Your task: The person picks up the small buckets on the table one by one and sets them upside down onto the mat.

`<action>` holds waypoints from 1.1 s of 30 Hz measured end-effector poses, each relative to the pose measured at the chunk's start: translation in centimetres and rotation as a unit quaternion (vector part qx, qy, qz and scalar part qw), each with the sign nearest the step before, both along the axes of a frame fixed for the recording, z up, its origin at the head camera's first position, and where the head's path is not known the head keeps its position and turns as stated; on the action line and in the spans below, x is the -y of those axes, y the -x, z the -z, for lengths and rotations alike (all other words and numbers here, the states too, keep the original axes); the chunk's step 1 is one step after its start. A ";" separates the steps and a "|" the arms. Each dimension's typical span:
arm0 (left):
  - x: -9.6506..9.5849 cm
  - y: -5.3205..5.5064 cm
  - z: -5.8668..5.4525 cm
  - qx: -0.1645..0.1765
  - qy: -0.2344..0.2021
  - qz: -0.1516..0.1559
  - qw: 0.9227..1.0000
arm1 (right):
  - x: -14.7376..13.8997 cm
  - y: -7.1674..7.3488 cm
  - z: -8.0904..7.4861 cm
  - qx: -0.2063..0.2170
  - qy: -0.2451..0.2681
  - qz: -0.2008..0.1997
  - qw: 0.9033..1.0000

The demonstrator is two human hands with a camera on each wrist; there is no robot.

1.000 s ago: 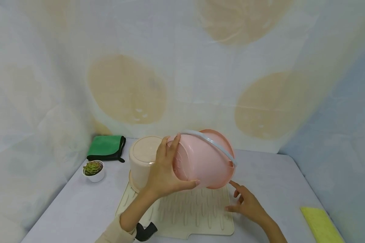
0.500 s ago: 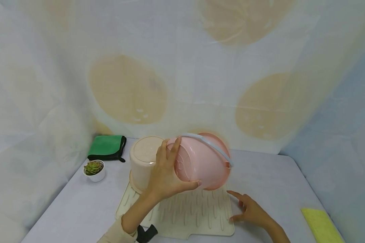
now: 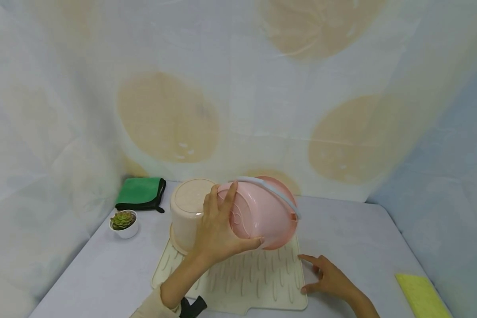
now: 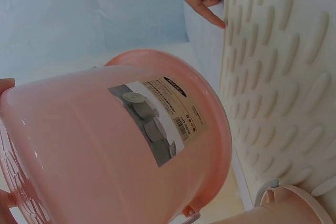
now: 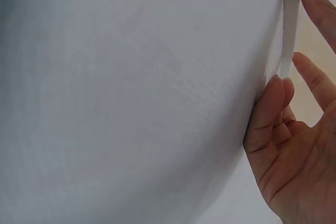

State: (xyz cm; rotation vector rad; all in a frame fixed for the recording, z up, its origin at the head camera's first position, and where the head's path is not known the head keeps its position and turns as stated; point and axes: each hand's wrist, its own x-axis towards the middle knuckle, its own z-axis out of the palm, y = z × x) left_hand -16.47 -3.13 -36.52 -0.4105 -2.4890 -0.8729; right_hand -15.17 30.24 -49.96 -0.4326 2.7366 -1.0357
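Observation:
My left hand [image 3: 218, 229] grips a pink plastic bucket [image 3: 268, 212] round its base, fingers over the top and thumb below. The bucket is tipped on its side above the mat, its mouth facing away to the right, its grey handle [image 3: 270, 189] lying across it. A printed label [image 4: 163, 116] shows on its side in the left wrist view. My right hand [image 3: 330, 278] is at the right edge of the cream ridged drying mat [image 3: 254, 282], index finger and thumb spread and their tips against that edge. Its other fingers curl loosely in the right wrist view [image 5: 299, 166].
A cream bucket [image 3: 183, 221] stands upside down on the mat's back left, beside the pink one. Further left are a folded green cloth [image 3: 139, 192] and a small potted succulent [image 3: 124, 223]. A yellow cloth [image 3: 421, 293] lies at the right table edge.
The pink bucket has shifted slightly left and down in my left hand. My right hand has dropped from near the bucket's rim to the mat's right edge.

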 end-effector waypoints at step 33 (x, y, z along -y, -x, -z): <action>-4.4 1.3 1.9 0.046 0.163 -0.051 0.984 | -0.4 0.0 0.6 -0.003 0.010 0.002 1.000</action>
